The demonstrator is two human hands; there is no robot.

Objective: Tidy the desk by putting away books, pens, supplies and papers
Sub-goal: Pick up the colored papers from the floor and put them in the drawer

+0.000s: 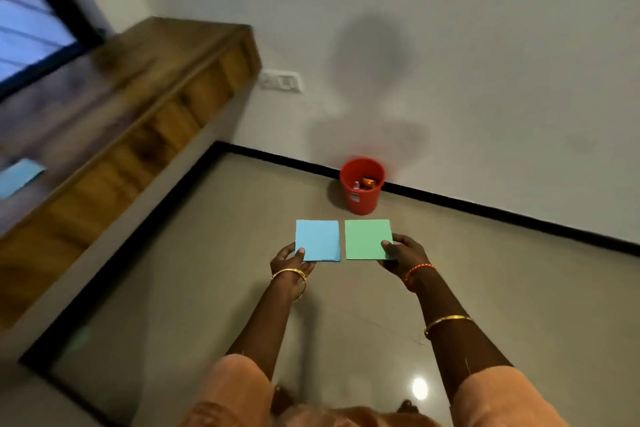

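Dim indoor shot. We see a soft person-shaped shadow on the wall point(450, 45), a bright lamp glare spot on the glossy floor point(419, 387), bluish window point(27, 21) light top left. Left-side desk point(104, 107) motion-blurred; wide-angle bending at edges.

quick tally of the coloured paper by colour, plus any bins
blue paper: 2 (stack in left hand, sheet on desk)
green paper: 1 (in right hand)
red bin: 1
total: 4
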